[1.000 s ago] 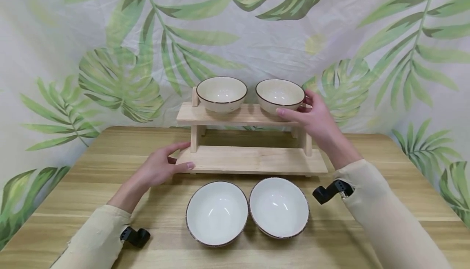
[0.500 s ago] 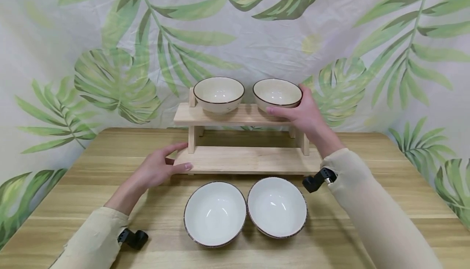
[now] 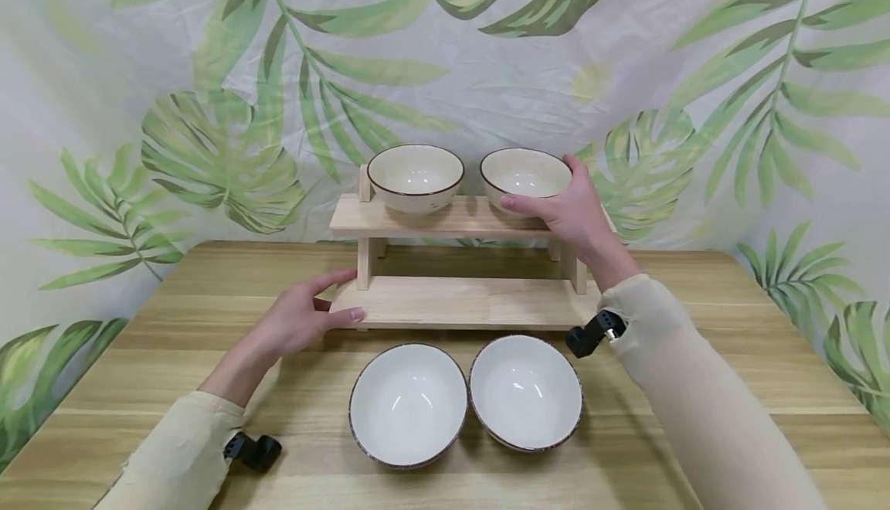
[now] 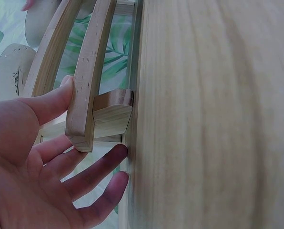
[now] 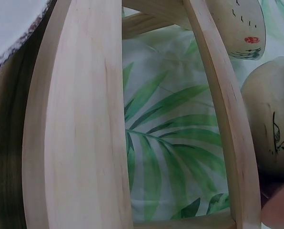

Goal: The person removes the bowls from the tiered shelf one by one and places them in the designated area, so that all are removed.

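Observation:
A two-tier wooden rack (image 3: 452,301) stands on the table. My left hand (image 3: 299,315) holds the left end of its lower shelf, thumb on top; the left wrist view shows the fingers bent around the shelf end (image 4: 82,109). On the upper shelf sit two cream bowls with dark rims, a left bowl (image 3: 416,178) and a right bowl (image 3: 521,174). My right hand (image 3: 573,212) grips the right bowl from its right side, thumb across the front and fingers partly hidden behind. Painted marks show on this bowl (image 5: 270,124) in the right wrist view.
Two larger white bowls with speckled dark rims, a left one (image 3: 408,406) and a right one (image 3: 526,392), sit side by side before the rack. The wood-grain table (image 3: 174,324) meets a leaf-print cloth (image 3: 348,69) behind. Small black cameras hang at both wrists.
My right hand and forearm have shifted left, and the thumb has slid further across the right bowl's front. My left hand keeps its hold; the bowls show no clear movement along the shelf.

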`<state>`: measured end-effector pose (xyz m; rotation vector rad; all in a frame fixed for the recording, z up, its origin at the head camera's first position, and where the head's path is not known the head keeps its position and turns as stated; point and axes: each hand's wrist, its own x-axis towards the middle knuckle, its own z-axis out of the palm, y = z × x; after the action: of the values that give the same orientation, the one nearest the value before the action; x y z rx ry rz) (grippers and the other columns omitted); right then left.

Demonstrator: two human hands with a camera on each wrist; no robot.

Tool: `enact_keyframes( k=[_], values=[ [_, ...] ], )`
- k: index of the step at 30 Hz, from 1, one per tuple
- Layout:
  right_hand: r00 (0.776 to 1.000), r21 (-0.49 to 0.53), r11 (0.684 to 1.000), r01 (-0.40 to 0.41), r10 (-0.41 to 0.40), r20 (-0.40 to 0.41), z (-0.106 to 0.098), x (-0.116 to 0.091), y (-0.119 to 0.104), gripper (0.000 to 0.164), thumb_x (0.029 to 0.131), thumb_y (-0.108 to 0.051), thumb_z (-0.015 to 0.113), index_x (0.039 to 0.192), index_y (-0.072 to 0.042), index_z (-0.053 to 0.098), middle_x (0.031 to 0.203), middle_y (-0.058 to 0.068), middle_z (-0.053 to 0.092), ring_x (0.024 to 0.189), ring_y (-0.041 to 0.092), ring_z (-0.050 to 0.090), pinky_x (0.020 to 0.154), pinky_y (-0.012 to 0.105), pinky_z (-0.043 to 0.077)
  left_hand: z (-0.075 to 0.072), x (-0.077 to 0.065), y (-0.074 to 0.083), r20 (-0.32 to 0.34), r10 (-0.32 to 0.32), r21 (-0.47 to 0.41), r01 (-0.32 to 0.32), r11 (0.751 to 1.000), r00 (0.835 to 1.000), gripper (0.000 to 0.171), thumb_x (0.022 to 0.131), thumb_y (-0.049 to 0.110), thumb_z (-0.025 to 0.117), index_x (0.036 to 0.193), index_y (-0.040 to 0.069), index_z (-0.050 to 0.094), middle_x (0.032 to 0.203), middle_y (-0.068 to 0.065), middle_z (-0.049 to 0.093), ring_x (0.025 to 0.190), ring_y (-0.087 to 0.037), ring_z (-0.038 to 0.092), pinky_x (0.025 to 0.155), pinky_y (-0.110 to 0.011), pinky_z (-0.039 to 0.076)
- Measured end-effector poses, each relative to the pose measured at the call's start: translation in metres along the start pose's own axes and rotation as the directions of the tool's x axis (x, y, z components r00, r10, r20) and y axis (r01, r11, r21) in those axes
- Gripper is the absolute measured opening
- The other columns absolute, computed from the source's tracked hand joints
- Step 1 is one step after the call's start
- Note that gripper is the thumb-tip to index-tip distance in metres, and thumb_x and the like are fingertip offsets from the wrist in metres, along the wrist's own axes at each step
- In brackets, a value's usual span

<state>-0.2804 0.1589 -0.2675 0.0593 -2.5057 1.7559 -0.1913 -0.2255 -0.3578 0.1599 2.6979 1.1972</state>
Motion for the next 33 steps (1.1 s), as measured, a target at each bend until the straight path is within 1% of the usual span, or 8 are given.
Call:
enact_keyframes(
  k=[4,10,16,21,28,33],
  values=[
    [1.0,-0.01,1.0,0.007,-0.007,-0.028,0.003,0.001,0.002,0.136,0.072,-0.041,0.099,0.17,-0.015,0.009,0.165,0.016,0.035,0.141,0.029,0.046,0.122,0.043,0.037,0.0,0.0,0.0,-0.001,0.003,0.0,-0.003,1.0,1.0,0.083,0.096,0.042,0.079,0.164,0.015,0.041,0.157,-0.031,0.049,0.132,-0.045,0.064,0.089,-0.039,0.057],
    [0.999,-0.016,1.0,0.027,-0.028,-0.045,0.005,0.002,0.003,0.135,0.071,-0.042,0.1,0.17,-0.014,0.011,0.164,0.015,0.037,0.14,0.029,0.047,0.121,0.043,0.039,-0.001,0.0,0.0,-0.002,-0.003,0.011,0.004,1.0,1.0,0.082,0.096,0.044,0.079,0.164,0.018,0.041,0.161,-0.029,0.045,0.134,-0.045,0.063,0.093,-0.042,0.057],
    [0.998,0.013,0.999,0.039,-0.038,-0.052,0.007,0.001,0.003,0.129,0.072,-0.04,0.099,0.167,-0.013,0.016,0.159,0.015,0.042,0.136,0.027,0.051,0.117,0.042,0.043,-0.001,0.0,0.0,-0.002,-0.006,0.001,0.006,1.0,1.0,0.082,0.096,0.042,0.079,0.164,0.017,0.041,0.159,-0.029,0.047,0.133,-0.045,0.063,0.092,-0.041,0.057],
    [0.996,0.001,0.999,0.04,-0.04,-0.077,0.007,0.0,0.003,0.126,0.073,-0.039,0.098,0.167,-0.013,0.017,0.159,0.015,0.042,0.136,0.027,0.051,0.117,0.041,0.043,0.0,0.001,0.001,0.0,-0.002,-0.017,0.002,1.0,1.0,0.082,0.096,0.04,0.079,0.164,0.015,0.041,0.155,-0.03,0.05,0.131,-0.044,0.065,0.089,-0.039,0.057],
    [0.994,-0.005,0.999,0.051,-0.051,-0.098,0.006,-0.005,0.006,0.126,0.074,-0.039,0.098,0.167,-0.012,0.017,0.16,0.016,0.041,0.136,0.028,0.051,0.117,0.042,0.044,0.001,0.0,0.001,0.0,-0.002,-0.028,0.002,1.0,1.0,0.082,0.097,0.036,0.08,0.164,0.013,0.04,0.154,-0.031,0.05,0.13,-0.045,0.065,0.087,-0.038,0.058],
    [0.992,-0.002,0.998,0.061,-0.061,-0.111,0.001,-0.012,0.007,0.122,0.075,-0.037,0.097,0.166,-0.013,0.02,0.159,0.015,0.044,0.135,0.027,0.053,0.116,0.042,0.045,0.001,-0.001,0.002,-0.003,-0.008,-0.016,0.008,1.0,1.0,0.083,0.096,0.038,0.08,0.164,0.014,0.04,0.154,-0.031,0.051,0.13,-0.044,0.065,0.087,-0.038,0.057]
  ],
)
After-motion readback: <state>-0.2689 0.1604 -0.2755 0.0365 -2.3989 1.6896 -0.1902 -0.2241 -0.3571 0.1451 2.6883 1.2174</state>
